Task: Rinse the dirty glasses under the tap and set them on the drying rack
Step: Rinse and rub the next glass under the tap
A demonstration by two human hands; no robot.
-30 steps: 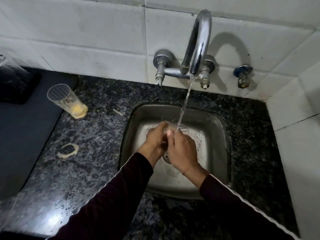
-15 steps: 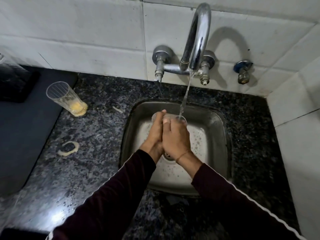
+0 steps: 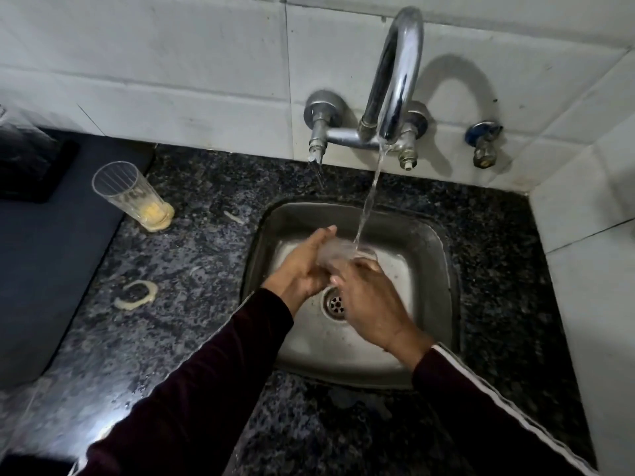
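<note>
Glass — in both hands over the sink, now tilted sideways under the tap stream; it stood upright a moment ago. Left hand grip closed on it; right hand rubbing it, fingers curled. Rinse ongoing. Second glass dirty on desk.

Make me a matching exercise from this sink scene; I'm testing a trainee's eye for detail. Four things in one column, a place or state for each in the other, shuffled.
Things:
1. glass in the hands
2. glass with yellow residue
3. tap
4. ring-shaped stain

Places or states:
A. upright on the counter, left of the sink
B. running, mounted on the tiled wall
C. under the water stream, over the sink
D. flat on the counter, nearer the person than the standing glass

Pairs: 1-C, 2-A, 3-B, 4-D
</note>
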